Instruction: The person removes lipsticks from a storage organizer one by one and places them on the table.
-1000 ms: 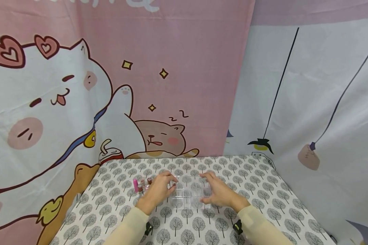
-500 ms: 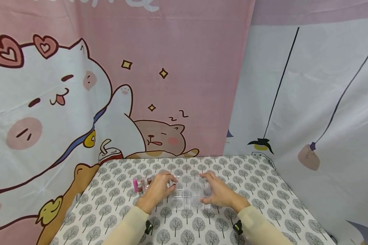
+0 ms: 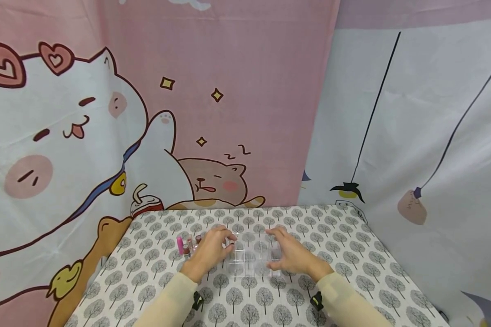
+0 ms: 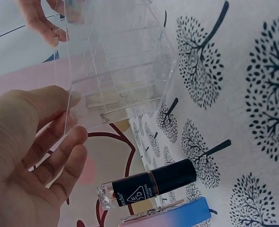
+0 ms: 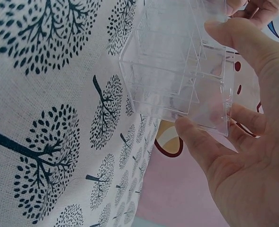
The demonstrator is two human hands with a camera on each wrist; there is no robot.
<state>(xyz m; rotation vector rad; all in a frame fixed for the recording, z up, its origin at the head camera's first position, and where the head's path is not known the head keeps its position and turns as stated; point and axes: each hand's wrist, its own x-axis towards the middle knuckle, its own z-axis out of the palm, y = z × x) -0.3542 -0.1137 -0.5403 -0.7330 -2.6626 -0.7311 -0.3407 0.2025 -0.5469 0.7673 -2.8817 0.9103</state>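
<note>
A clear plastic organizer (image 3: 248, 260) with several compartments stands on the table between my two hands. My left hand (image 3: 213, 249) grips its left side; in the left wrist view the thumb and fingers lie on either side of a clear wall. The right hand (image 3: 293, 255) holds the opposite side, thumb near the upper edge and fingertips against the end wall (image 5: 210, 106). Close to the left hand stand several small lip products, among them a bright pink tube (image 3: 180, 245) and a black-and-clear lip gloss tube (image 4: 148, 185). The left hand partly hides this group.
A pink-and-blue item (image 4: 172, 213) stands beside the gloss tube. White cloth with tree prints (image 3: 249, 295) covers the table. Cartoon-printed curtains (image 3: 245, 91) hang along its back and sides.
The head view has tipped down a little. Both hands keep their places on the organizer, which looks unmoved on the table.
</note>
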